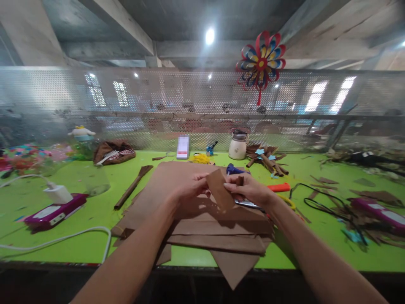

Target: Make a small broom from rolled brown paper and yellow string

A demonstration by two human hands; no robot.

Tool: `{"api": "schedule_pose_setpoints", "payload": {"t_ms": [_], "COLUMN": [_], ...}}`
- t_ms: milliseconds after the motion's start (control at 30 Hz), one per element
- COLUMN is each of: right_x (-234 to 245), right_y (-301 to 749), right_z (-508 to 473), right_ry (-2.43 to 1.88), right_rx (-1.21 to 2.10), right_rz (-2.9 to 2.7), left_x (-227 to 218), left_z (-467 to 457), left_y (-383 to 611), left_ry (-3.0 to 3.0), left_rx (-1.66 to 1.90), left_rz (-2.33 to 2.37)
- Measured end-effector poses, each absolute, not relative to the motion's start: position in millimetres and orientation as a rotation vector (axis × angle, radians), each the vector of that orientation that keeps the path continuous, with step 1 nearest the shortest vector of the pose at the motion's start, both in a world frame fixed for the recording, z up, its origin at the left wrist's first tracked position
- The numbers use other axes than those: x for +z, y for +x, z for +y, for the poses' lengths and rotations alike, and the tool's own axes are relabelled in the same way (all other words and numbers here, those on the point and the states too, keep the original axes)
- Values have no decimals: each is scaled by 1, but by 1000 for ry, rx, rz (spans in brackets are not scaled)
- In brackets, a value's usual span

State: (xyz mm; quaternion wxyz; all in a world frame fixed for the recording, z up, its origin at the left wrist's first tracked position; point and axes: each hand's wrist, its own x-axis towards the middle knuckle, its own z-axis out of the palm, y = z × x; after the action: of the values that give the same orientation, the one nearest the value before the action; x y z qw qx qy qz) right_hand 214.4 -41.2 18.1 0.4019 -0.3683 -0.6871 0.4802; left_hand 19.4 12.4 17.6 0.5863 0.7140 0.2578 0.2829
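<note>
A small piece of brown paper (220,193) is held up between my two hands, above a stack of larger brown paper sheets (171,179). My left hand (196,185) pinches its upper left edge. At its right edge are the closed fingers of my right hand (245,188), which also have a small dark brown bit by them. Just behind the right hand lies a dark blue tool (233,169), its kind partly hidden. A shiny metal blade-like piece (247,204) shows under that hand, and an orange-red handle (278,187) lies to its right.
A rolled brown paper tube (133,187) lies left of the stack. Purple power strips (57,211) sit at both sides, with a white cable and a black cord (311,198). Behind stand a phone (182,147), a white jar (238,145) and paper rolls (268,160), before a perforated screen.
</note>
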Motion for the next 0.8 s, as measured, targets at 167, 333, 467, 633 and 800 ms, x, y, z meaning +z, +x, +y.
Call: {"api": "schedule_pose_setpoints", "payload": {"t_ms": [167, 333, 467, 633, 800], "right_x": [18, 16, 9, 5, 9], "right_y": [212, 212, 214, 217, 215], "right_z": [-41, -39, -31, -25, -26], "right_ry": [-1092, -1174, -1158, -1066, -1078], "right_rx": [1110, 973, 817, 866, 883], "right_rz": [-1980, -2028, -1978, -1794, -1722], "left_x": [20, 13, 16, 22, 20], "left_z": [15, 13, 14, 17, 20], "left_y": [16, 18, 17, 15, 11], "left_ry": [1582, 1701, 1693, 1689, 1678], "left_rx": [610, 523, 630, 801, 793], "left_rz": [541, 587, 632, 691, 632]}}
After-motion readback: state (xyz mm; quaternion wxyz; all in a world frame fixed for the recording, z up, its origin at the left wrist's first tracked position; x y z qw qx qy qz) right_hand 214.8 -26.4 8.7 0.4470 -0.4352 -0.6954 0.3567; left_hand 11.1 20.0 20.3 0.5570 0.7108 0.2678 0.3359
